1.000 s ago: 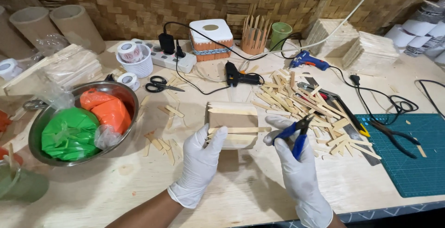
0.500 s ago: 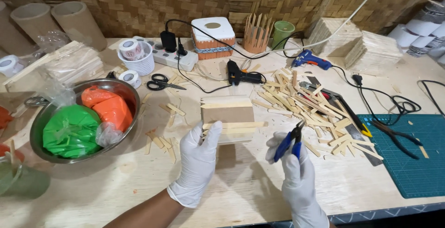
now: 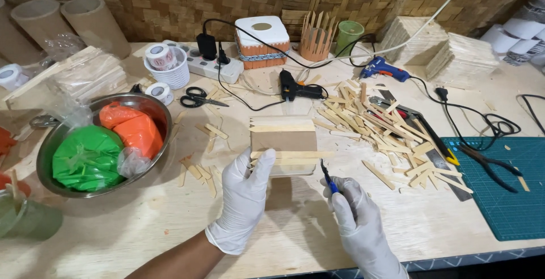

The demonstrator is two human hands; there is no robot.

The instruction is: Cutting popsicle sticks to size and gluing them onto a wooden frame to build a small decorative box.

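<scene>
Both my hands wear white gloves. My left hand [image 3: 245, 199] rests its fingertips on the near left edge of a small cardboard box [image 3: 284, 140] covered partly with flat wooden sticks, in the middle of the table. My right hand [image 3: 359, 221] is closed around blue-handled pliers [image 3: 327, 178], their tip pointing up toward the box's near right corner, just short of a stick that juts out from the box to the right.
A loose pile of wooden sticks [image 3: 386, 137] lies right of the box. A metal bowl [image 3: 52, 148] with green and orange bags sits at left. Scissors [image 3: 201, 97], a black glue gun [image 3: 298, 90], a blue glue gun [image 3: 383, 69] and a green cutting mat [image 3: 505, 199] surround the work.
My right hand has drawn back toward me with the pliers, away from the stick end. My left hand has slid a little nearer along the box's left edge.
</scene>
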